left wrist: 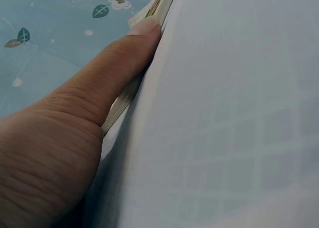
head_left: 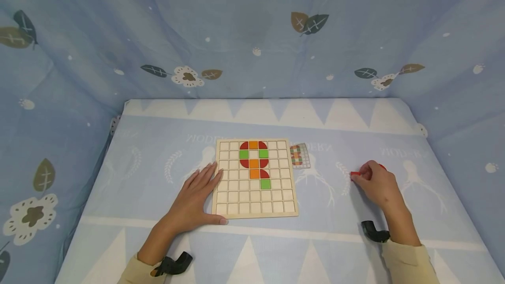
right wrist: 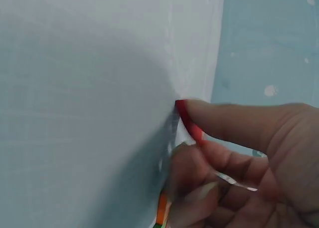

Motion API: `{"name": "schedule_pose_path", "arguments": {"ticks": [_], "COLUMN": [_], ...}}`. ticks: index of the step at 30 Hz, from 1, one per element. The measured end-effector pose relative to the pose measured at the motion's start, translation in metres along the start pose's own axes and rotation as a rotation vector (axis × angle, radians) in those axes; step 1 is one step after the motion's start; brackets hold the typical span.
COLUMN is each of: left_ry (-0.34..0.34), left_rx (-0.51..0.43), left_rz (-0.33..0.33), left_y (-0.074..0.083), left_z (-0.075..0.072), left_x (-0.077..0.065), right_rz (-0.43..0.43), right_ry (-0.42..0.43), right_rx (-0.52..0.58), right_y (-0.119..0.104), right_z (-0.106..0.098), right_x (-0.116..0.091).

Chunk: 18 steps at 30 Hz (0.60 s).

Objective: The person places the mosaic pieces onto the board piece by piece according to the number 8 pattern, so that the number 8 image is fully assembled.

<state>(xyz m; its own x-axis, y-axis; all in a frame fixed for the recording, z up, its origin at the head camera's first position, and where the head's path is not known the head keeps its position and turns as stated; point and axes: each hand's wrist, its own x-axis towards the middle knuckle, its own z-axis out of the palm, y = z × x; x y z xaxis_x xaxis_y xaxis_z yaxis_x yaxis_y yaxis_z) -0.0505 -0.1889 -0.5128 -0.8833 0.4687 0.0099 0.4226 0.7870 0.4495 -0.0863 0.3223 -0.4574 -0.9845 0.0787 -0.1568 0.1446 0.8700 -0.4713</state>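
Note:
A square wooden grid board [head_left: 255, 215] lies on the table with red rounded tiles, orange squares and green squares in its upper middle cells. My left hand [head_left: 193, 200] rests at its left side, fingers spread on the edge and thumb along the front edge; the left wrist view shows that thumb [left wrist: 122, 63] against the board's side. Well to the right of the board, my right hand [head_left: 376, 185] pinches a red tile [right wrist: 187, 119] between thumb and fingers. More red shows behind the knuckles in the head view; its shape is mostly hidden.
A small pattern card [head_left: 300, 156] with a red, green and orange design touches or lies close to the board's right side. In the right wrist view an orange piece [right wrist: 161, 208] shows below the fingers. Patterned blue cloth [head_left: 252, 34] walls the table's back and sides.

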Motion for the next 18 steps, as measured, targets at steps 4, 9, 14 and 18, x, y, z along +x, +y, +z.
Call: {"name": "schedule_pose_path", "arguments": {"ticks": [4, 9, 14, 18], "left_ry": [-0.006, -0.014, -0.006, 0.006], "left_rx": [0.011, 0.012, 0.016, 0.013], "left_rz": [-0.005, 0.001, 0.004, 0.013], "left_y": [0.000, 0.000, 0.000, 0.000], "left_z": [0.000, -0.001, -0.002, -0.001], "left_x": [0.000, 0.000, 0.001, 0.000], "right_rz": [0.013, 0.007, -0.081, -0.126], "right_ry": [0.050, 0.039, -0.014, -0.081], "right_rx": [0.030, 0.082, 0.177, 0.244], "right_y": [-0.002, -0.011, -0.036, -0.063], "right_z": [0.001, -0.002, 0.003, 0.019], "right_x": [-0.003, -0.008, -0.012, -0.014]}}
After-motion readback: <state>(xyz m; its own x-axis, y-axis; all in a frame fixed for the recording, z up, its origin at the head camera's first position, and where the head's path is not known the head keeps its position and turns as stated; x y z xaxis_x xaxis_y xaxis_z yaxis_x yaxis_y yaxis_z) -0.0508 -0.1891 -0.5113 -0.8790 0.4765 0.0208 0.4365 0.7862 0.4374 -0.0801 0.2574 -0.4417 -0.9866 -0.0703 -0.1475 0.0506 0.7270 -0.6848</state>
